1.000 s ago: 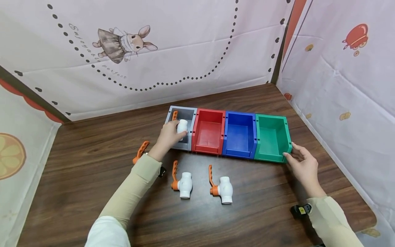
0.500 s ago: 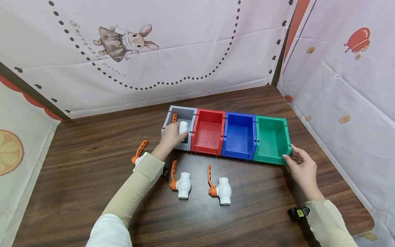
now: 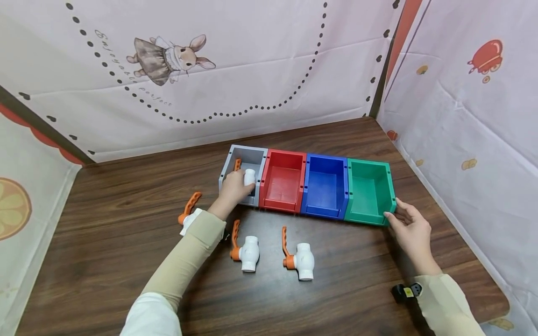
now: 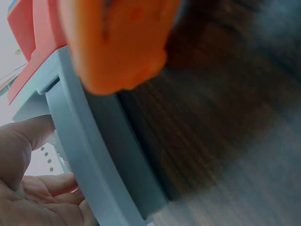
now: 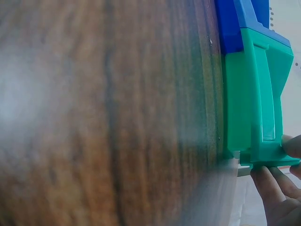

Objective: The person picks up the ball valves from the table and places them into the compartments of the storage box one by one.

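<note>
My left hand [image 3: 233,187] reaches down into the grey bin [image 3: 245,147] and holds a white ball valve [image 3: 250,177] with an orange lever. The valve sits low inside the bin, with part of it hidden behind the fingers. In the left wrist view, thumb and fingers lie behind the front wall of the grey bin [image 4: 89,146]. At the far right of the bin row, my right hand [image 3: 413,233] grips the front corner of the green bin [image 3: 369,193]. The right wrist view shows thumb and fingers on either side of that green bin's wall [image 5: 256,103].
Red [image 3: 283,182] and blue [image 3: 325,184] bins stand between the grey and green ones. In front lie three more ball valves: one partly under the left sleeve [image 3: 190,219], one in the middle [image 3: 250,254], one farther right [image 3: 304,261]. Printed cloth [image 3: 252,60] hangs behind the table.
My left hand has lowered the ball valve deeper into the grey bin. The right hand keeps its grip on the green bin's corner.
</note>
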Demonstrator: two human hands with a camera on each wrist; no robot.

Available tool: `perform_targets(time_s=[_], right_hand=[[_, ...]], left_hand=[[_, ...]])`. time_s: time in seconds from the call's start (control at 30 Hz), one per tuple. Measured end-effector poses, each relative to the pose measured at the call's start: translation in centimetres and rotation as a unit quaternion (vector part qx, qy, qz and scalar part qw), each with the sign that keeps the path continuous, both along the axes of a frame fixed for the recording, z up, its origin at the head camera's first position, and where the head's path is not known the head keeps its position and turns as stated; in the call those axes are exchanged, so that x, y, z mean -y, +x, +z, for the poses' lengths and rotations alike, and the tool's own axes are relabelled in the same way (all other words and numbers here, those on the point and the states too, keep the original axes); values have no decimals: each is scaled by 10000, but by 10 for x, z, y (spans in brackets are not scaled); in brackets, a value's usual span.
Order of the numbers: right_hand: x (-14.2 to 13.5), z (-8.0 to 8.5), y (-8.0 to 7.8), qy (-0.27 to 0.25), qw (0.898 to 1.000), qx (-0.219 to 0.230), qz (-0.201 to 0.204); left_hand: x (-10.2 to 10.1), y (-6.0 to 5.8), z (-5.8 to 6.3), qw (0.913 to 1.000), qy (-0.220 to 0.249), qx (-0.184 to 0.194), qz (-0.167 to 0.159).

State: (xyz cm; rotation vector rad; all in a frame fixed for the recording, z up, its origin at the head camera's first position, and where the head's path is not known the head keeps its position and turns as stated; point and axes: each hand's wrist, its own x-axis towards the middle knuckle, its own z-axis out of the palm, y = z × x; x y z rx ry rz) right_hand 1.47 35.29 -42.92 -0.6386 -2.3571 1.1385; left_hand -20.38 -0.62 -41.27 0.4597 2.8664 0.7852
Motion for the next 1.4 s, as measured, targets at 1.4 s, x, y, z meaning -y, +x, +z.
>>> perform_targets(time_s=[1.4], right_hand=[[1, 0, 1, -83, 9999, 59, 43]], left_hand=[[0, 0, 1, 9986, -461, 157, -184]])
